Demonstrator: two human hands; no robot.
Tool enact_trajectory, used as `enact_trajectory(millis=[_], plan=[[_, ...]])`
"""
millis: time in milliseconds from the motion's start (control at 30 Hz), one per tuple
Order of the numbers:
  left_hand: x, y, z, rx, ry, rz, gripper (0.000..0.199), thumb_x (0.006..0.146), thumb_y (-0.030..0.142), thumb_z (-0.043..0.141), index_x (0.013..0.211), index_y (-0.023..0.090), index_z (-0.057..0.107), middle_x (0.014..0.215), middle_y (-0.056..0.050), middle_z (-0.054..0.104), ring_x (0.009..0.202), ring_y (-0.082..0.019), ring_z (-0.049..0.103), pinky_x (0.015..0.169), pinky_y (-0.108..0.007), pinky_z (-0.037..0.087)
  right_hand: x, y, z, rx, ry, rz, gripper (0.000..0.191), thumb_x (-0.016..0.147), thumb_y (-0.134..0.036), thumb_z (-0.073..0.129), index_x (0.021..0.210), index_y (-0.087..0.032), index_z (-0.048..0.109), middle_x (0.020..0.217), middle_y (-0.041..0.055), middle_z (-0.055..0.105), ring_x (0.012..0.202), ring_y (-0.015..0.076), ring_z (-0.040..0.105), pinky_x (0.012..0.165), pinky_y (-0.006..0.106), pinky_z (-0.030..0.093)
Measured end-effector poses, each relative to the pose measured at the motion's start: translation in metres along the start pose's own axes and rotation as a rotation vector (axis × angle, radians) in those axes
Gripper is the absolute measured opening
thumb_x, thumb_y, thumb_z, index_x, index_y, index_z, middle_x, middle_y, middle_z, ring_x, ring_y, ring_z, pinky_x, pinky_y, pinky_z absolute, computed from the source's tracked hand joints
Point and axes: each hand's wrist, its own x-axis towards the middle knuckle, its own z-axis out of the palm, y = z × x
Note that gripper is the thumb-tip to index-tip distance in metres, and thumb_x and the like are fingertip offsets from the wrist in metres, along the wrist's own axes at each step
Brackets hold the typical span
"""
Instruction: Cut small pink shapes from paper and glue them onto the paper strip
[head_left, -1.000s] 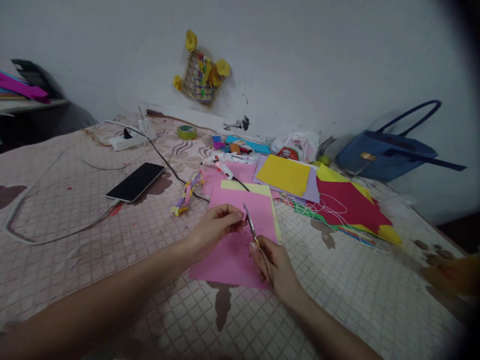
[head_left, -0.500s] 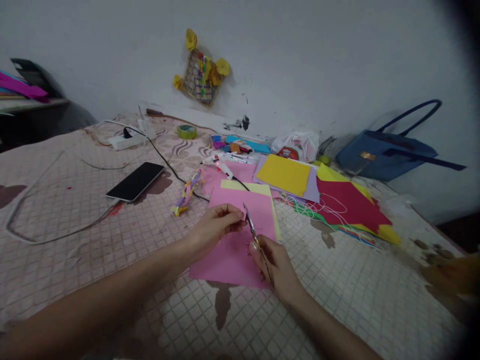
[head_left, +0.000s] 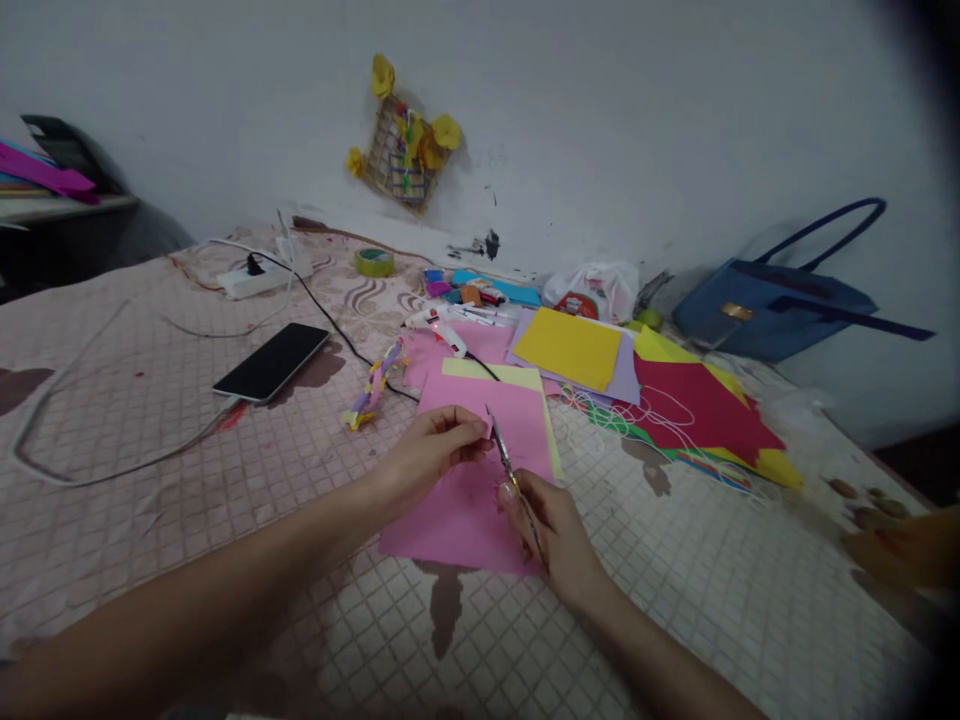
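Note:
Between the fingertips of my left hand (head_left: pixel 448 438) is a small piece of pink paper (head_left: pixel 488 425), mostly hidden by the fingers. My right hand (head_left: pixel 551 520) is wrapped round a pair of scissors (head_left: pixel 501 447), whose blades point up and away beside that piece. Whether the blades touch the paper is too small to tell. Both hands are over a large pink paper sheet (head_left: pixel 450 525), with a pale yellow sheet (head_left: pixel 495 374) partly under it. A braided paper strip in purple, yellow and pink (head_left: pixel 373 388) lies left of the sheets.
A glue gun (head_left: pixel 450 338) with a black cord lies behind the sheets. Left are a tablet (head_left: pixel 271 362) on a white cable and a power strip (head_left: pixel 255 280). Right are a yellow sheet (head_left: pixel 568 348), red paper (head_left: pixel 697 410), white string (head_left: pixel 660 405) and a blue handbag (head_left: pixel 772 305).
Almost nothing differs. Both hands keep their places, with the scissors and the small pink piece still held.

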Motion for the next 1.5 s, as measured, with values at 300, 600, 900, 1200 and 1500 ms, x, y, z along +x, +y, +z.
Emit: enact_trajectory(millis=[300,600,900,1200,1500], plan=[[0.001,-0.001,-0.002,0.019,-0.02,0.008,0.01,0.073,0.021,0.063,0.072,0.012,0.06,0.073,-0.002,0.059,0.07,-0.01,0.056,0.071,-0.025,0.043,-0.001,0.003,0.001,-0.008,0.012,0.008,0.031,0.084,-0.044,0.046,0.069,-0.017,0.048,0.053,-0.0052,0.04,0.042,0.0073,0.037,0.039,0.018,0.028],[0.001,0.002,-0.002,0.047,-0.031,0.027,0.009,0.073,0.02,0.062,0.071,0.012,0.059,0.074,-0.003,0.059,0.071,-0.01,0.055,0.069,-0.024,0.043,-0.002,0.005,0.001,0.031,-0.003,0.045,0.033,0.084,-0.047,0.045,0.07,-0.018,0.047,0.052,-0.0063,0.037,0.04,0.0069,0.037,0.037,0.018,0.028],[0.003,0.002,-0.004,0.046,-0.031,0.039,0.01,0.073,0.021,0.063,0.072,0.012,0.06,0.074,-0.003,0.06,0.07,-0.011,0.056,0.069,-0.025,0.043,-0.002,0.004,0.002,0.078,-0.006,0.058,0.033,0.084,-0.047,0.045,0.068,-0.018,0.046,0.051,-0.0061,0.037,0.039,0.0063,0.036,0.034,0.016,0.029],[0.006,0.004,-0.006,0.037,-0.015,0.041,0.011,0.071,0.021,0.064,0.071,0.013,0.058,0.073,-0.003,0.059,0.071,-0.011,0.057,0.068,-0.025,0.042,-0.001,0.002,0.003,0.157,0.006,0.09,0.032,0.081,-0.047,0.049,0.069,-0.017,0.048,0.047,-0.008,0.036,0.034,0.005,0.035,0.031,0.015,0.03],[0.001,0.003,-0.003,0.233,-0.02,0.073,0.015,0.072,0.028,0.062,0.072,0.014,0.058,0.065,0.0,0.053,0.056,-0.007,0.047,0.054,-0.021,0.036,0.002,-0.005,0.0,0.227,0.018,0.068,0.043,0.079,-0.058,0.044,0.072,-0.016,0.05,0.044,-0.0088,0.034,0.035,0.0057,0.034,0.034,0.017,0.033]])
